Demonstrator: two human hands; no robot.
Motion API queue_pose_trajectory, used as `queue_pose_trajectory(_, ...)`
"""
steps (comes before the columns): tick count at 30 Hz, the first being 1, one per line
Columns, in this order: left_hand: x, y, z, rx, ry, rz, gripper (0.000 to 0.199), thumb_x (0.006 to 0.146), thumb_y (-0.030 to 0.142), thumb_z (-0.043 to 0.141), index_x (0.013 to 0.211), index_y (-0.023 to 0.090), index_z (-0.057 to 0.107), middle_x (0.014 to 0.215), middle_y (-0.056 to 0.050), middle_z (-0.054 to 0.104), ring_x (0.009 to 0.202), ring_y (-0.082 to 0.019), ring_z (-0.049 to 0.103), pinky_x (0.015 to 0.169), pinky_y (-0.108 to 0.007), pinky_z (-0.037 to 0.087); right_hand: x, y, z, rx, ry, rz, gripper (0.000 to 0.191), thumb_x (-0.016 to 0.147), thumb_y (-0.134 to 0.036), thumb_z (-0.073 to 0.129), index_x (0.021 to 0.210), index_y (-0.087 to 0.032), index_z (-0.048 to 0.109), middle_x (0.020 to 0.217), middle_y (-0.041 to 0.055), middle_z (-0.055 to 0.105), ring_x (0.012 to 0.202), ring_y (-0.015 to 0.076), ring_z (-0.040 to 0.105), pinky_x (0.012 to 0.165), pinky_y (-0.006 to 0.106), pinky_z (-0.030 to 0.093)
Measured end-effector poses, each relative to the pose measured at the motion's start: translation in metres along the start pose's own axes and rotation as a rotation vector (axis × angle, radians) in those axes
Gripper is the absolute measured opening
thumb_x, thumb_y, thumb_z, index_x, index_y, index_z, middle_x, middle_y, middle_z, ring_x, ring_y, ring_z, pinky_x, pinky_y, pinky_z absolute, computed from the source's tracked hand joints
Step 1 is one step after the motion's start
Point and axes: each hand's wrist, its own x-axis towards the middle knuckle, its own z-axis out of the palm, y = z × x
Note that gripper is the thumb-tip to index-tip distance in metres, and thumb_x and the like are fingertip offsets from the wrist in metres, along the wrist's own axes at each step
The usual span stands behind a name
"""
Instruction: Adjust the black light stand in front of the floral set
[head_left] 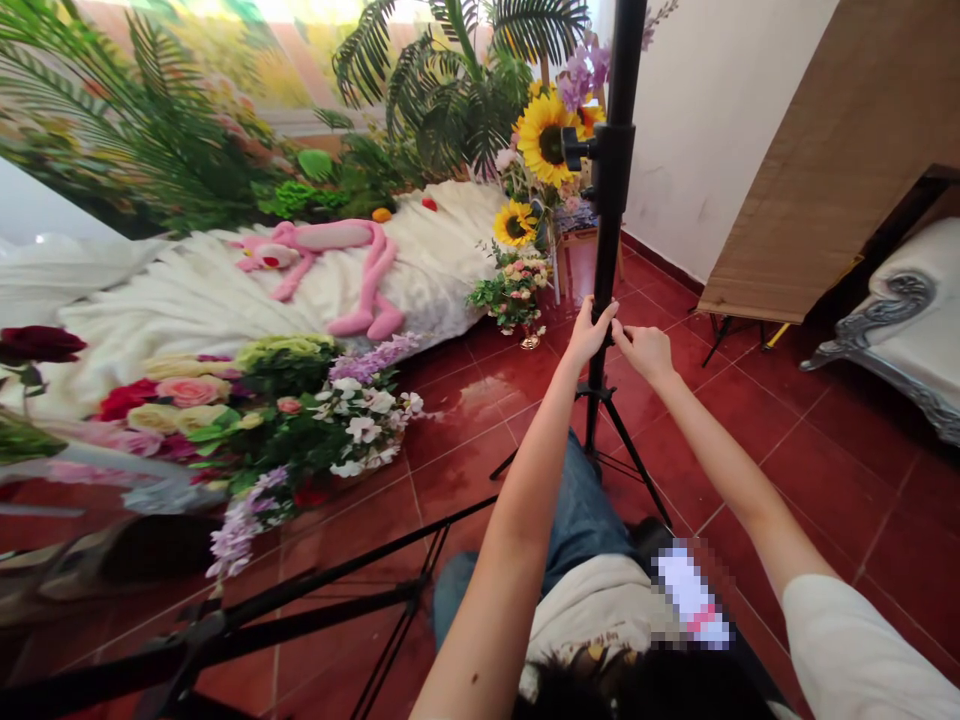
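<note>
A black upright stand pole (613,230) rises in front of me, with a knobbed collar (609,165) partway up and spread tripod legs (634,455) at its foot. Low on the pole, my left hand (589,328) is closed around it from the left, thumb against its front. My right hand (643,348) touches the pole from the right, its fingers curled and partly hidden. Both hands are at about the same height, close together, above the leg joint.
A white draped platform (450,240) holds a pink plush toy (330,240). Flowers (360,425) stand before it. Another black tripod (322,580) crosses the lower left. A brown panel (810,180) and an ornate white seat (915,300) are at right, on a red tiled floor (810,500).
</note>
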Motion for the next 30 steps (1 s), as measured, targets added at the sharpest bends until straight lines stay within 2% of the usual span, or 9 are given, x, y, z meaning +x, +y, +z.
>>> queue_pose_trajectory(5, -0.002, -0.004, 0.001, -0.028, 0.027, -0.021, 0.026, 0.09, 0.042, 0.064, 0.102, 0.02, 0.056, 0.092, 0.0, 0.063, 0.087, -0.012, 0.061, 0.087, -0.027, 0.051, 0.009, 0.005, 0.01, 0.159, 0.105, -0.01, 0.048, 0.096, -0.043, 0.052, 0.055, -0.019, 0.062, 0.053, 0.0069, 0.058, 0.069, 0.0199, 0.064, 0.061, 0.027, 0.031)
queue_pose_trajectory(8, -0.004, -0.004, 0.003, -0.053, 0.042, -0.016, 0.028, 0.089, 0.043, 0.064, 0.104, 0.02, 0.057, 0.099, -0.003, 0.066, 0.094, -0.013, 0.063, 0.09, -0.028, 0.051, 0.013, 0.009, 0.016, 0.356, 0.106, 0.0, 0.049, 0.092, -0.04, 0.057, 0.047, -0.022, 0.05, 0.045, 0.0026, 0.046, 0.065, 0.018, 0.06, 0.062, 0.026, 0.031)
queue_pose_trajectory(10, -0.005, -0.004, 0.004, -0.067, 0.05, -0.024, 0.03, 0.09, 0.044, 0.063, 0.107, 0.021, 0.058, 0.102, -0.004, 0.067, 0.095, -0.013, 0.064, 0.089, -0.028, 0.052, 0.014, 0.01, 0.02, 0.467, 0.103, 0.013, 0.055, 0.093, -0.044, 0.055, 0.043, -0.023, 0.045, 0.042, 0.0008, 0.041, 0.06, 0.0166, 0.056, 0.061, 0.026, 0.033)
queue_pose_trajectory(13, -0.006, -0.007, 0.004, -0.076, 0.052, -0.031, 0.033, 0.089, 0.046, 0.063, 0.111, 0.022, 0.058, 0.101, -0.003, 0.067, 0.091, -0.013, 0.064, 0.087, -0.028, 0.053, 0.014, 0.009, 0.027, 0.629, 0.053, 0.023, 0.068, 0.098, -0.057, 0.042, 0.039, -0.023, 0.041, 0.038, 0.0002, 0.039, 0.048, 0.014, 0.051, 0.058, 0.027, 0.037)
queue_pose_trajectory(17, -0.004, -0.012, 0.004, -0.082, 0.04, -0.019, 0.033, 0.089, 0.046, 0.063, 0.111, 0.022, 0.058, 0.102, -0.003, 0.066, 0.089, -0.012, 0.064, 0.087, -0.028, 0.053, 0.012, 0.008, 0.032, 0.77, -0.087, 0.064, 0.078, 0.1, -0.066, 0.023, 0.037, -0.024, 0.041, 0.035, 0.0009, 0.041, 0.038, 0.0117, 0.047, 0.052, 0.026, 0.041)
queue_pose_trajectory(22, -0.006, -0.011, 0.003, 0.001, 0.038, 0.013, 0.036, 0.093, 0.044, 0.058, 0.121, 0.021, 0.054, 0.111, -0.006, 0.066, 0.103, -0.015, 0.064, 0.097, -0.031, 0.051, 0.013, 0.009, 0.03, 0.834, -0.138, 0.075, 0.078, 0.096, -0.073, 0.025, 0.038, -0.024, 0.039, 0.033, 0.0007, 0.041, 0.036, 0.0105, 0.046, 0.049, 0.024, 0.04)
queue_pose_trajectory(25, -0.024, -0.012, -0.013, 0.021, -0.025, 0.027, 0.044, 0.092, 0.043, 0.057, 0.131, 0.022, 0.049, 0.13, -0.011, 0.062, 0.116, -0.016, 0.062, 0.104, -0.034, 0.049, 0.013, 0.008, 0.03, 0.873, -0.175, 0.064, 0.079, 0.094, -0.078, 0.021, 0.038, -0.024, 0.037, 0.032, 0.0011, 0.041, 0.034, 0.01, 0.045, 0.046, 0.024, 0.038)
queue_pose_trajectory(27, -0.049, -0.016, -0.036, 0.068, -0.098, -0.025, 0.048, 0.089, 0.045, 0.058, 0.13, 0.02, 0.051, 0.136, -0.014, 0.06, 0.117, -0.018, 0.063, 0.103, -0.035, 0.05, 0.012, 0.006, 0.032, 0.897, -0.181, 0.059, 0.081, 0.092, -0.08, 0.018, 0.036, -0.024, 0.034, 0.031, 0.0011, 0.04, 0.033, 0.0097, 0.043, 0.045, 0.024, 0.037)
queue_pose_trajectory(30, -0.103, -0.025, -0.085, 0.202, -0.291, -0.235, 0.049, 0.087, 0.053, 0.055, 0.121, 0.017, 0.059, 0.119, -0.013, 0.07, 0.099, -0.019, 0.069, 0.096, -0.038, 0.054, 0.01, 0.004, 0.034, 0.937, -0.171, 0.073, 0.082, 0.088, -0.086, 0.018, 0.035, -0.024, 0.032, 0.03, 0.001, 0.039, 0.032, 0.0086, 0.042, 0.043, 0.023, 0.036)
